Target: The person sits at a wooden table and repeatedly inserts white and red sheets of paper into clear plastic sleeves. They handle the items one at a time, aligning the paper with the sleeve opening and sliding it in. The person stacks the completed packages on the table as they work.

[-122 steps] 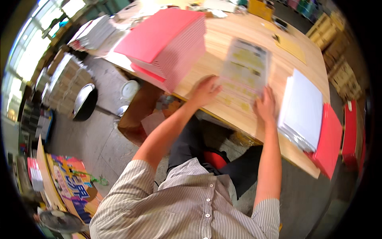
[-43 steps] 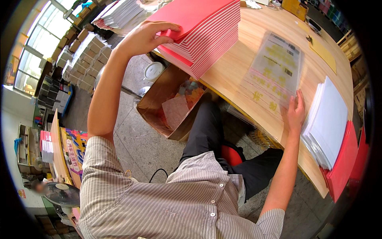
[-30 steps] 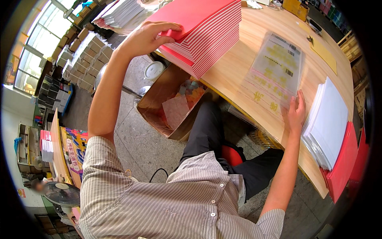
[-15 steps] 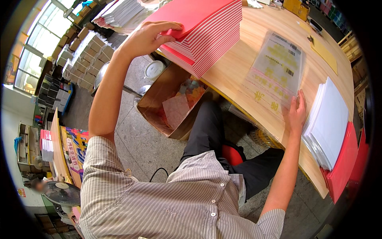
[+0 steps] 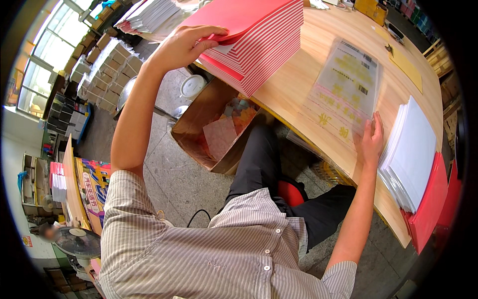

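left hand [image 5: 181,47] fingers pinched on the top red sheet of the red stack [image 5: 259,35], right hand [image 5: 369,142] fingers spread flat on the clear bag [image 5: 346,92], long way pointing away past those fingertips.

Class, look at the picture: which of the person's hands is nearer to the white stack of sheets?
Right. The right hand rests on the clear sleeve, right beside the white stack. The left hand is far across the table, on the red stack.
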